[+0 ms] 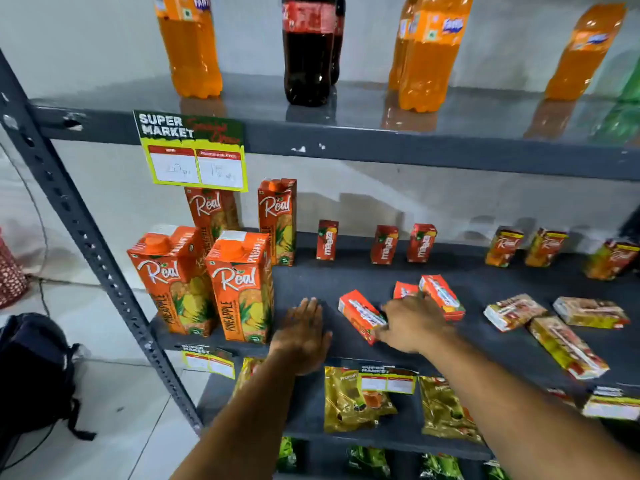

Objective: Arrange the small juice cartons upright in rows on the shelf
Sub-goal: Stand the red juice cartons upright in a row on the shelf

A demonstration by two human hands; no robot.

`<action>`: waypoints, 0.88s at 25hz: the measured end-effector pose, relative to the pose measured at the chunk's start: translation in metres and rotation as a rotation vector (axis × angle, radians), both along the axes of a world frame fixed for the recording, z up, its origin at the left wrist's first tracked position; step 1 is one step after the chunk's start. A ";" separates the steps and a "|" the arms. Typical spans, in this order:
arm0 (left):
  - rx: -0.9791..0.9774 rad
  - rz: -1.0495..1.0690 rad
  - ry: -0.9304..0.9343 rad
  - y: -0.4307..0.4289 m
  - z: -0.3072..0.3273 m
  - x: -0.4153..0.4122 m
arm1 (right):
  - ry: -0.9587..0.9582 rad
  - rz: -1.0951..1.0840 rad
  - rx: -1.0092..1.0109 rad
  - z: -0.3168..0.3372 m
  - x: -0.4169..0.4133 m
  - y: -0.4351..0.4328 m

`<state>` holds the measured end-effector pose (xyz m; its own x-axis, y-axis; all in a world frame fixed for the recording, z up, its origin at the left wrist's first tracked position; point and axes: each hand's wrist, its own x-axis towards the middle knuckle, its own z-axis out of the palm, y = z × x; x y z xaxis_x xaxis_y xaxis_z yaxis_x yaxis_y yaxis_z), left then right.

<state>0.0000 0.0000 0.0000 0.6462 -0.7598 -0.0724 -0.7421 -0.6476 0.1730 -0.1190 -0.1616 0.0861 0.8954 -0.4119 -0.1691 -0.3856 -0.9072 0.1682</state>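
Small juice cartons lie scattered on the middle shelf (346, 278) of a grey metal rack. Landmark: the front pineapple carton (242, 285), a tall pack standing at the shelf's front left. Three red cartons lie on their sides to the right of that landmark, near the shelf's front half: the nearest fallen carton (360, 315), a second one (403, 289) partly hidden behind the right hand, and a third (441, 296) beyond it. Further right of the landmark, three yellow-and-red cartons (514, 311) also lie flat. Along the back of the shelf, six small cartons already stand upright in a loose row, beginning with a red one (327, 240) just right of the landmark's rear neighbours.

The right hand (412, 323) reaches among the red cartons, its fingers touching the nearest fallen carton and close to the third; whether it has closed a grasp on either cannot be told, as the fingertips are blurred. The left hand (304, 327) rests open and flat, palm down, on the bare shelf between the landmark and the nearest fallen carton, holding nothing.

Key relation: the nearest fallen carton lies with its long axis running diagonally from rear left to front right, directly against the right hand, which is the nearer hand; righting it likely requires tipping that axis to vertical.
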 end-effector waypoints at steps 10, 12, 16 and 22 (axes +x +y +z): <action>-0.046 -0.055 -0.070 0.001 -0.016 0.013 | -0.121 -0.127 0.018 -0.004 0.035 0.003; 0.013 -0.045 -0.050 0.001 -0.019 0.011 | -0.162 0.004 0.027 0.013 0.045 -0.003; 0.009 -0.005 -0.031 0.001 -0.019 0.011 | -0.070 0.386 0.018 0.031 0.061 -0.016; -0.074 -0.017 -0.112 -0.001 -0.015 0.012 | -0.068 0.714 -0.049 0.038 0.070 -0.016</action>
